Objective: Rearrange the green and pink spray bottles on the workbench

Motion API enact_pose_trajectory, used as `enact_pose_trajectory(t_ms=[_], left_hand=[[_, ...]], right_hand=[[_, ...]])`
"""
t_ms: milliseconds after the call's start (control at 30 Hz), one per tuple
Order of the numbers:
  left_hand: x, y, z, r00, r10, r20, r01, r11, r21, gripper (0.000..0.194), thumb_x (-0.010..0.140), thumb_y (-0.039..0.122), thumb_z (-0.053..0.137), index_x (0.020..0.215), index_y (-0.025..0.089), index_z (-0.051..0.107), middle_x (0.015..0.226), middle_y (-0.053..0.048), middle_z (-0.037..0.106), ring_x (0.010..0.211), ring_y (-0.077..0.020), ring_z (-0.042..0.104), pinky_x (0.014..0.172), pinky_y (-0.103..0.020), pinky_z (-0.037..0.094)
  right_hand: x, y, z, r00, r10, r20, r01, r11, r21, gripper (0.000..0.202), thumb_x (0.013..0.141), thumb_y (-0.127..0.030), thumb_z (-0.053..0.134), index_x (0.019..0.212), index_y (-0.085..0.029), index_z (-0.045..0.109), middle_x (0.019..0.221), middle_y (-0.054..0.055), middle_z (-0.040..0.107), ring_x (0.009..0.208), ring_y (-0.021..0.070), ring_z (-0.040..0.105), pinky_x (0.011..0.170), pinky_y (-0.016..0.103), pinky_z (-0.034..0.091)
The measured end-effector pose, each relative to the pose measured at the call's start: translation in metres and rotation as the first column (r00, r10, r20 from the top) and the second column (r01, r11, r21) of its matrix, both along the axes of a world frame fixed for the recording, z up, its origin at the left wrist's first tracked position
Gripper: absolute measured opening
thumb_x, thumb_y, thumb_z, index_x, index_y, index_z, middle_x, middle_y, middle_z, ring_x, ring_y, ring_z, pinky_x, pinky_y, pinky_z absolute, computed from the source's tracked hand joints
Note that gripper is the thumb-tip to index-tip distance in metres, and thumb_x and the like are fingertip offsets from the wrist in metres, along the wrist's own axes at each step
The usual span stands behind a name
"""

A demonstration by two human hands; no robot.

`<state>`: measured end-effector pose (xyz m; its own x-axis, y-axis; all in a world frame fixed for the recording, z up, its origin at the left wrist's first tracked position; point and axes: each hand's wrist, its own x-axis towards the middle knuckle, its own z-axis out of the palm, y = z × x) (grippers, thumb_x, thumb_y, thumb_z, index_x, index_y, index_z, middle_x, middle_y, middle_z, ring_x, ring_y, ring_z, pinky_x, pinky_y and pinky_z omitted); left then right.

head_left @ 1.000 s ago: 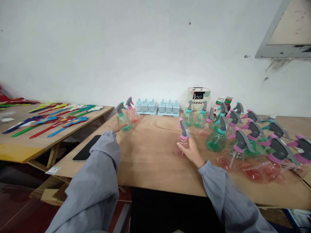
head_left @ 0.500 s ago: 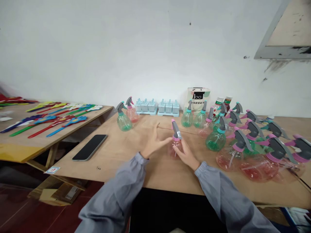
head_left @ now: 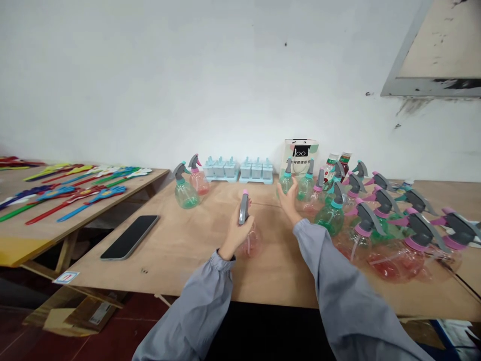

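My left hand (head_left: 237, 231) is closed around the neck of a pink spray bottle (head_left: 251, 243) with a grey and pink trigger head (head_left: 244, 206), low over the middle of the table. Farther back, my right hand (head_left: 288, 200) has its thumb and fingers on either side of a green spray bottle (head_left: 287, 181); part of its body is hidden behind the hand. Right beside that stands another green spray bottle (head_left: 305, 186), with a pink one (head_left: 311, 205) close by.
Several pink and green spray bottles (head_left: 398, 260) crowd the table's right side. Light-blue ice-pop moulds (head_left: 256, 173) and a paper bag (head_left: 298, 155) stand along the wall. Two spray bottles (head_left: 187, 195) stand back left, near a phone (head_left: 130, 237). Colourful hand-shaped sticks (head_left: 92, 200) lie on the left table.
My right hand has let go of the pink spray bottle and moved back to a green one. My left hand has closed on the pink bottle's neck. The view has shifted slightly.
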<state>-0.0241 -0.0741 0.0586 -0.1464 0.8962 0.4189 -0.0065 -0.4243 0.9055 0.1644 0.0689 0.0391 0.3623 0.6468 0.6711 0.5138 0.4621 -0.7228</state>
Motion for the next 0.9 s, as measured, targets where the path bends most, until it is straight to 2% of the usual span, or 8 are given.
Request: enact_pose_trajectory(t_ms=[100,167,267,367,467,600,767,900], left_hand=[[-0.002,-0.002,0.0,0.999,-0.033,0.007,0.033,0.999,-0.019,0.051,0.073,0.029,0.074,0.123,0.025,0.064,0.13,-0.009,0.067,0.132,-0.0265,0.057,0.119,-0.044,0.037],[-0.003,-0.004,0.001,0.999,-0.044,0.007,0.044,0.999,-0.019,0.051,0.075,0.033,0.074,0.124,0.024,0.064,0.129,-0.01,0.068,0.13,-0.0268,0.059,0.117,-0.045,0.039],[-0.006,-0.006,0.004,0.997,-0.076,-0.014,0.076,0.997,0.0,0.053,0.075,0.036,0.076,0.125,0.023,0.064,0.127,-0.011,0.069,0.126,-0.027,0.062,0.114,-0.044,0.043],[-0.014,-0.007,0.007,0.995,-0.099,-0.011,0.099,0.995,0.009,0.052,0.073,0.035,0.077,0.122,0.023,0.066,0.124,-0.01,0.07,0.123,-0.0263,0.062,0.11,-0.041,0.047],[-0.026,-0.01,0.012,0.998,-0.06,0.018,0.061,0.996,-0.068,0.045,0.075,0.035,0.074,0.118,0.025,0.067,0.119,-0.006,0.071,0.118,-0.0251,0.064,0.096,-0.035,0.055],[-0.04,-0.017,0.021,0.998,-0.048,0.052,0.055,0.988,-0.145,0.05,0.075,0.034,0.074,0.123,0.027,0.066,0.114,-0.004,0.073,0.109,-0.0231,0.066,0.07,-0.025,0.053],[-0.041,-0.028,0.033,0.971,-0.191,0.143,0.213,0.963,-0.166,0.039,0.066,0.031,0.078,0.103,0.019,0.072,0.113,-0.009,0.075,0.111,-0.0268,0.067,0.065,-0.025,0.049],[-0.032,-0.033,0.043,0.919,-0.262,0.296,0.344,0.899,-0.271,0.033,0.064,0.03,0.075,0.095,0.019,0.071,0.108,-0.01,0.076,0.116,-0.0294,0.068,0.063,-0.023,0.048]], right_hand=[[0.007,0.05,0.007,0.996,-0.089,-0.019,0.089,0.996,-0.009,0.078,0.085,-0.057,0.062,0.143,-0.012,0.034,0.148,0.027,0.041,0.144,0.036,0.036,0.118,0.06,0.027],[0.012,0.072,0.007,0.992,-0.126,-0.003,0.126,0.992,-0.026,0.079,0.082,-0.056,0.067,0.14,-0.011,0.037,0.146,0.029,0.043,0.141,0.0383,0.038,0.116,0.061,0.028],[0.02,0.087,0.002,0.991,-0.135,0.022,0.136,0.985,-0.108,0.075,0.079,-0.051,0.071,0.134,-0.01,0.042,0.14,0.031,0.049,0.136,0.0388,0.043,0.113,0.061,0.031],[0.022,0.085,-0.006,0.993,-0.117,0.036,0.121,0.978,-0.168,0.068,0.078,-0.047,0.071,0.127,-0.008,0.046,0.132,0.03,0.055,0.131,0.0383,0.048,0.11,0.06,0.035],[0.018,0.063,-0.017,0.995,-0.09,0.05,0.096,0.987,-0.129,0.066,0.077,-0.049,0.07,0.125,-0.011,0.049,0.126,0.025,0.058,0.127,0.0355,0.051,0.107,0.056,0.04],[0.011,0.003,-0.038,0.998,0.003,0.062,-0.002,1.0,-0.007,0.066,0.078,-0.057,0.067,0.126,-0.016,0.05,0.119,0.016,0.06,0.121,0.0317,0.054,0.105,0.053,0.043],[0.008,-0.085,-0.055,0.995,0.089,0.045,-0.089,0.996,-0.002,0.063,0.078,-0.058,0.07,0.125,-0.019,0.053,0.116,0.013,0.061,0.115,0.0304,0.057,0.103,0.053,0.046],[0.013,-0.13,-0.057,0.983,0.17,0.076,-0.168,0.985,-0.029,0.058,0.08,-0.055,0.07,0.123,-0.02,0.056,0.11,0.011,0.063,0.107,0.0298,0.061,0.1,0.053,0.05]])
